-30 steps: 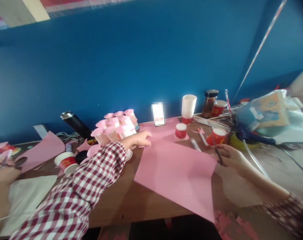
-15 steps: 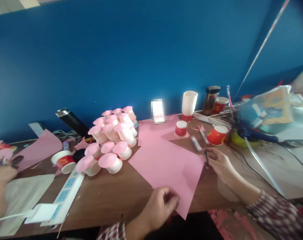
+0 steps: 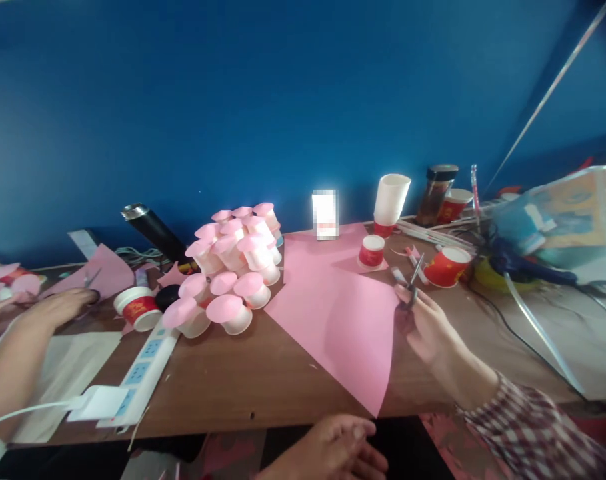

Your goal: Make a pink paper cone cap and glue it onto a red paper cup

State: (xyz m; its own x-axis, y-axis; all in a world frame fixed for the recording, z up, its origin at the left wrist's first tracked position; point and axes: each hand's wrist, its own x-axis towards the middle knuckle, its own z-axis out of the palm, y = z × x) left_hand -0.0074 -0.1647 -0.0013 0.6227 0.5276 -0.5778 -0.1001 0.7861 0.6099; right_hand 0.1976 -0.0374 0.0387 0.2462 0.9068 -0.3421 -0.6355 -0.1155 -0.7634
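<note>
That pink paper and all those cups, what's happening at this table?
A person holds scissors in the right hand at the edge of a pink sheet lying on the table. The left hand is at the sheet's near corner. Pink-capped cups are piled beside it. Another person's hand rests at far left.

Left hand (image 3: 333, 450) cut off by bottom edge

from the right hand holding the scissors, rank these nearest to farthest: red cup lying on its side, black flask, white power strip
1. The red cup lying on its side, just beyond the right hand, toward the wall.
2. The white power strip, far across the table toward the left, near the front edge.
3. The black flask, farthest, back left by the blue wall.
</note>
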